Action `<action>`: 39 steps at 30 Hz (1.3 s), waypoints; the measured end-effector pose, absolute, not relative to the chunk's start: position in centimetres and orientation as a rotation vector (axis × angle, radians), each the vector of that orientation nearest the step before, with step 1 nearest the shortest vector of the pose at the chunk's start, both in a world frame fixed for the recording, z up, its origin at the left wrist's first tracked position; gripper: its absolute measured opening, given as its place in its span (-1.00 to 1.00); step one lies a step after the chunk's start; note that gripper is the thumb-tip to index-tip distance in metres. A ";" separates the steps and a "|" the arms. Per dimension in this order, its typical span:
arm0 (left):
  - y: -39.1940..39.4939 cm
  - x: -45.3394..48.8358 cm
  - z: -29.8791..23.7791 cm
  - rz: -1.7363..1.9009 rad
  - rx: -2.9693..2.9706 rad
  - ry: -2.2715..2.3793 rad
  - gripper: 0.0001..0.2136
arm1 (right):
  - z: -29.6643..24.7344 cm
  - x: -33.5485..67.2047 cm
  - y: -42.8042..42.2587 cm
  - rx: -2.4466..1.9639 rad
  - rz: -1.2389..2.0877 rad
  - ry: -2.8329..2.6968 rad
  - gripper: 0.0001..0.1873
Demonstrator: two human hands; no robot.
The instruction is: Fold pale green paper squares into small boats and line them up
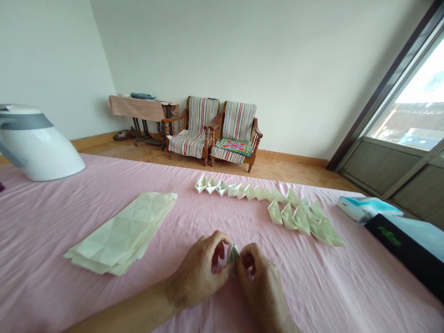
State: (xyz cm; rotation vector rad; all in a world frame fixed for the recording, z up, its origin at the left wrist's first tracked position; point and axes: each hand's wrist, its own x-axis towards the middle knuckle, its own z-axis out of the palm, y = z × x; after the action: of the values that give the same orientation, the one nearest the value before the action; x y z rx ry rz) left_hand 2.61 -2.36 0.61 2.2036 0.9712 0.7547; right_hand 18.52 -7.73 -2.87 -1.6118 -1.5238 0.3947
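Near the front of the pink cloth, a small folded paper piece point(233, 252) stands between my two hands. My left hand point(204, 263) pinches it from the left with thumb and fingers. From the right, my right hand point(259, 273) grips the same piece, its fingers curled and covering much of it. Beyond my hands, rows of folded paper pieces point(301, 219) with pointed tips run across the cloth. To the left lies a stack of creased pale green paper sheets point(121, 231).
The pink cloth point(194, 300) is wrinkled. A white and grey jug point(48, 148) stands at the far left. On the right are a tissue pack point(367, 208) and a black box point(398, 245). Two wooden chairs point(234, 132) and a cloth-covered sewing table point(138, 108) stand by the wall.
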 end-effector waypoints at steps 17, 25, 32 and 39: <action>-1.7 2.4 0.2 0.742 2.354 0.894 -0.76 | -3.3 20.2 -7.5 -1.551 0.207 -1.808 -0.74; -1.0 1.4 0.6 0.707 2.414 0.631 -0.84 | -3.6 20.6 -7.7 -1.415 0.160 -1.923 -0.55; -0.8 1.1 1.0 0.638 2.527 0.540 -0.84 | -3.3 20.3 -8.4 -1.405 0.135 -2.024 -0.62; -0.8 0.9 1.4 0.556 2.653 0.469 -0.80 | -3.9 19.9 -8.8 -1.352 0.018 -2.008 -0.69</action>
State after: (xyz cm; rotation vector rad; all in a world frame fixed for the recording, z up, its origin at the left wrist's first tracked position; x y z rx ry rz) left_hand 0.87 -0.84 1.36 2.6528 0.4686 0.5559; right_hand 19.90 -8.80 -3.94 -1.3517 -2.0082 0.0180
